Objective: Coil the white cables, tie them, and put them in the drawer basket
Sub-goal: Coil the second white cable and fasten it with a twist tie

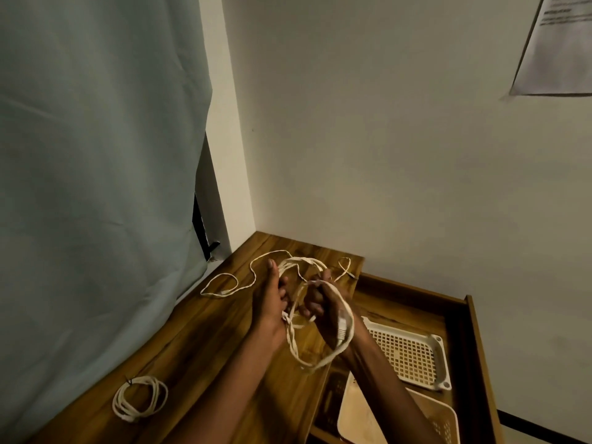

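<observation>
Above the wooden desk (pixel 198 341), my left hand (pixel 270 302) and right hand (pixel 323 310), raised upright and facing, both grip the white cable (pixel 344 307) loops.

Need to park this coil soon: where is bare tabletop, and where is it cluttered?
Bare wood lies between the tied coil and the left hand. Crowded: the far corner, where the loose cable trails. The drawer holds the white basket.
</observation>
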